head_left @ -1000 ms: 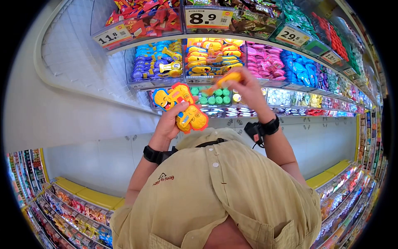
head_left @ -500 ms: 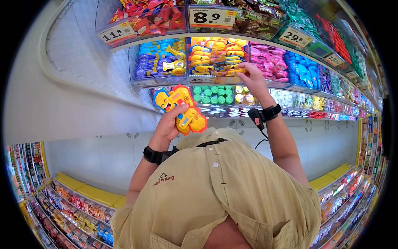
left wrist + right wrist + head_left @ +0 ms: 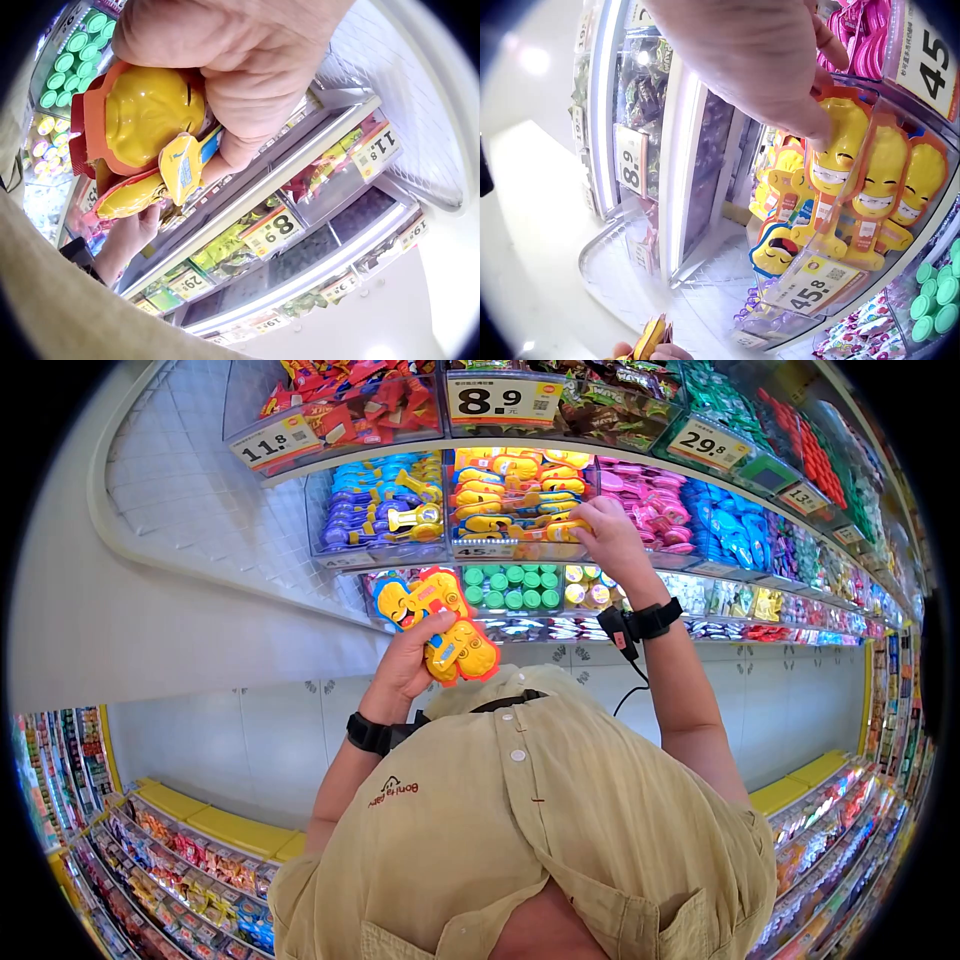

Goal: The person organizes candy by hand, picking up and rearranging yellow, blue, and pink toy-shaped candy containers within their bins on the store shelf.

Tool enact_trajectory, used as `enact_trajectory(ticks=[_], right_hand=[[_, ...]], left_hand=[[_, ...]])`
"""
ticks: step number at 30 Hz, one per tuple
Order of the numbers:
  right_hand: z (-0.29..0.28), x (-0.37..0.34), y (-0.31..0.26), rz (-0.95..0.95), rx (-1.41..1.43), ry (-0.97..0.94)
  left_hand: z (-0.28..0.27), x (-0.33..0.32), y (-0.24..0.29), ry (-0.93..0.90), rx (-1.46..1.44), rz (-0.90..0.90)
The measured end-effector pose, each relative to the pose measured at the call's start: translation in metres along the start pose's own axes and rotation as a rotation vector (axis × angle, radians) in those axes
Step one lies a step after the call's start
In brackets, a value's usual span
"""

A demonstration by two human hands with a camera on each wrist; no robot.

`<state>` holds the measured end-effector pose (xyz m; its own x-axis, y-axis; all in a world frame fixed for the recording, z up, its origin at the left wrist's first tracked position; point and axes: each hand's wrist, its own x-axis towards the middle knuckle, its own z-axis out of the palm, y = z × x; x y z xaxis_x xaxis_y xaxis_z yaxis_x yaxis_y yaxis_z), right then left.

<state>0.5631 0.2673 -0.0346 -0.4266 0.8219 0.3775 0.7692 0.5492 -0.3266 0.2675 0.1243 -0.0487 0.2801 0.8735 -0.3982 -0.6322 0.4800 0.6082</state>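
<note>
Head view: left hand [image 3: 408, 653], thumb across, grips yellow packs [image 3: 465, 648] before the bin [image 3: 532, 551]. Right hand [image 3: 612, 542], curled at the bin's right, apparently pinches a grinning pack [image 3: 832, 174].

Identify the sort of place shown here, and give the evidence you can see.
Most likely a shop, perhaps its sweets section: bright wrapped goods fill tiered shelves, printed price tags show figures such as 8.9, and matching yellow face-shaped packs stand side by side.
</note>
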Motion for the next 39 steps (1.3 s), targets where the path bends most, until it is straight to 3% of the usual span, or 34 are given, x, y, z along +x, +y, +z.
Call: enact_trajectory(ticks=[3,9,16,19,21,24,30,39], right_hand=[[-0.002,0.000,-0.004,0.077,0.031,-0.089],[0.000,-0.003,-0.011,0.060,0.029,-0.053],[-0.018,-0.003,-0.044,0.046,0.094,0.183],[-0.016,-0.009,-0.077,0.264,0.763,-0.240],[-0.006,-0.017,-0.100,0.207,0.932,-0.513],[0.008,-0.027,-0.122,0.199,0.951,-0.591],[0.014,-0.028,-0.122,0.368,1.122,-0.715],[0.011,-0.034,-0.123,0.461,1.232,-0.619]], left_hand=[[0.003,0.000,0.001,-0.008,0.010,0.002],[0.006,-0.001,0.003,-0.025,-0.036,-0.043],[-0.001,0.005,-0.002,-0.034,-0.021,-0.024],[0.006,0.005,-0.003,-0.013,-0.034,-0.023],[0.014,0.003,0.000,-0.012,-0.039,-0.037],[0.017,0.003,0.002,-0.033,-0.015,-0.050],[0.017,0.002,0.000,-0.013,0.002,-0.013],[0.015,-0.001,0.006,-0.032,-0.046,-0.040]])
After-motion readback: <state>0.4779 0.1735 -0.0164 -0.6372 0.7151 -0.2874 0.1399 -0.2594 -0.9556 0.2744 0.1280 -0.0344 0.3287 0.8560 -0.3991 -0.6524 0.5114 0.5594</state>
